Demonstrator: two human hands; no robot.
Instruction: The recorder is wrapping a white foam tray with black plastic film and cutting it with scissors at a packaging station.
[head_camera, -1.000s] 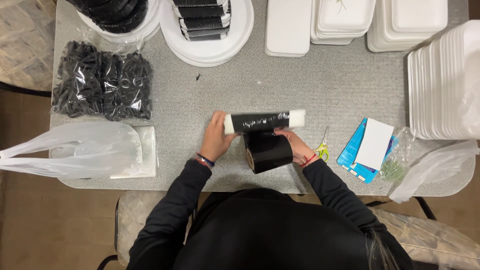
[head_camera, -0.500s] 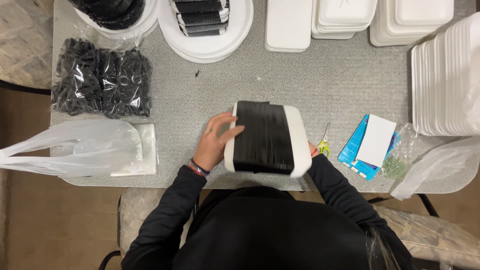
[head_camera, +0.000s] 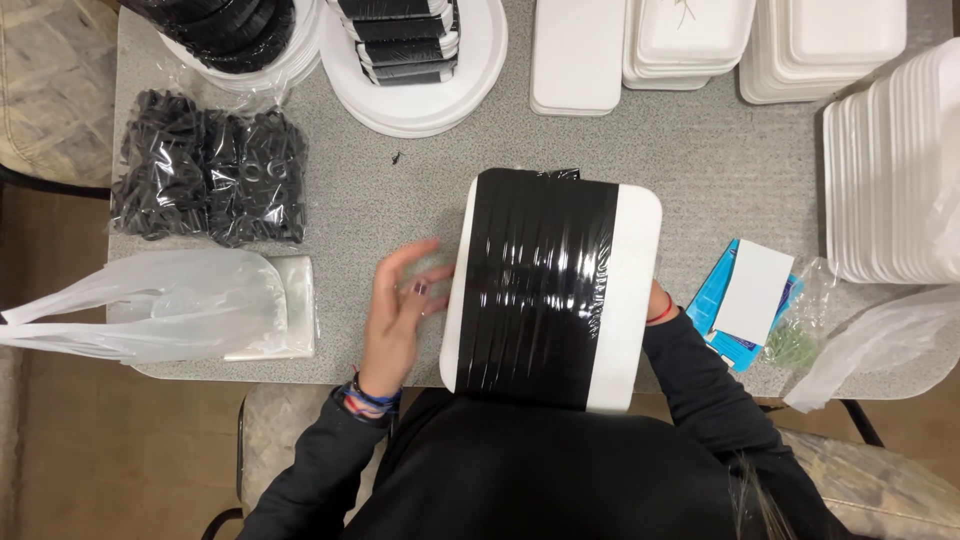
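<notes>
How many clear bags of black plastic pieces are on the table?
2: one bag of black pieces lies at the table's left; another sits in the top-left white bowl stack. More may be out of frame.

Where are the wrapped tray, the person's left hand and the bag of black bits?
Black-wrapped white tray (head_camera: 540, 290), head view: on the glossy black wrap.
Left hand (head_camera: 400, 310), head view: on its middle, beside the tray's left edge.
Bag of small black pieces (head_camera: 210, 180), head view: on its middle.

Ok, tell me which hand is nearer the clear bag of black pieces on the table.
Left. The left hand hovers open beside the tray's left edge, below and right of the bag of black pieces. The right hand is mostly hidden behind the wrapped tray, farther away.
</notes>
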